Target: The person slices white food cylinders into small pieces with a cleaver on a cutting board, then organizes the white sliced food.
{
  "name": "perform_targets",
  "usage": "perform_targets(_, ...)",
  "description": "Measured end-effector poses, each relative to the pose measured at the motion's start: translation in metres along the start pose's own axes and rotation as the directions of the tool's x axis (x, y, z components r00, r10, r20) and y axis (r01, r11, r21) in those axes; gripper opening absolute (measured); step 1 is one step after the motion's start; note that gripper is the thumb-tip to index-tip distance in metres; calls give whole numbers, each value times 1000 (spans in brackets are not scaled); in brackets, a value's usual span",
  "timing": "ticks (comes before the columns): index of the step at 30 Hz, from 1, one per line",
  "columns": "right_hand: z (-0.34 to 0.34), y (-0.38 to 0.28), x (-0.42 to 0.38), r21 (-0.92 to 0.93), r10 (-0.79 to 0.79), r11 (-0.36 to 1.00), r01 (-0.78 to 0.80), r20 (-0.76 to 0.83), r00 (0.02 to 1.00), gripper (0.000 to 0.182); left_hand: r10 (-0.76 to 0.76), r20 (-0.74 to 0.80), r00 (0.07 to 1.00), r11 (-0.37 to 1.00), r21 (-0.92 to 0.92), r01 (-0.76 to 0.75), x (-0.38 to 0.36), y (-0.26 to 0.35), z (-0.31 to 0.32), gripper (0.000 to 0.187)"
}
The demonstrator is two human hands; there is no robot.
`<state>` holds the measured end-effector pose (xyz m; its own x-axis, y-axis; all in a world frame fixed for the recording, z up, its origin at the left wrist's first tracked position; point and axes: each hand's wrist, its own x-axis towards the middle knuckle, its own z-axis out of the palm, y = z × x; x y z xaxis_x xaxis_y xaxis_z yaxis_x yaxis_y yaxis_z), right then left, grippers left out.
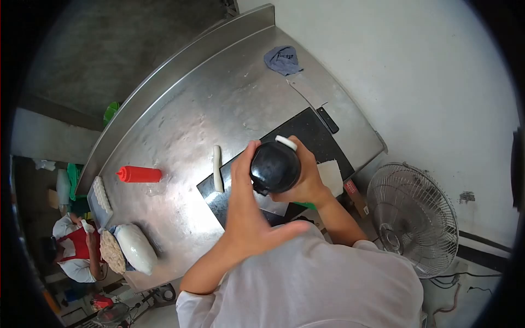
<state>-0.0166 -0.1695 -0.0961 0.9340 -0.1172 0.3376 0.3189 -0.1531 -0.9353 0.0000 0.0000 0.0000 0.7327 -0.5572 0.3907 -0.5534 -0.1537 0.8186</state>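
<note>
Head view: rounded black object is held at centre frame, in front of the dark board; right hand grasps its right side, left hand is spread, fingers at its left edge, contact unclear. Steady handling likely wants a firm right grip and left fingers braced, clear of the pale strip at centre-left.

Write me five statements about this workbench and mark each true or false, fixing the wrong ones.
1. The right hand holds a black object. True.
2. The pale roll lies partly on the black board. True.
3. The cloth lies on the black board. False: the cloth lies on the metal table, apart from the board.
4. A red squeeze bottle is on the metal table. True.
5. The wire fan is on the picture's left. False: it is on the right.
</note>
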Motion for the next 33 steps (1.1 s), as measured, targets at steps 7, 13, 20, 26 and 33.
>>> perform_targets(7,-42,28,52,202,-20,977,-65,392,920,94,62,6,998,908,-416,-54,72,-71,-5,89)
perform_targets(13,-60,50,91,4,81,997,-82,86,993,87,-319,-433,843,920,-355,166,65,-110,27,71)
perform_targets(20,-97,83,147,46,24,997,-58,533,846,91,-165,-127,978,967,-215,135,138,-107,54,89)
perform_targets(26,-145,105,197,-53,173,982,-184,658,733,100,20,174,985,974,-227,20,198,-182,32,104)
perform_targets(33,-211,210,271,-263,73,958,-113,-160,984,92,-282,-495,822,901,158,404,97,-266,6,49)
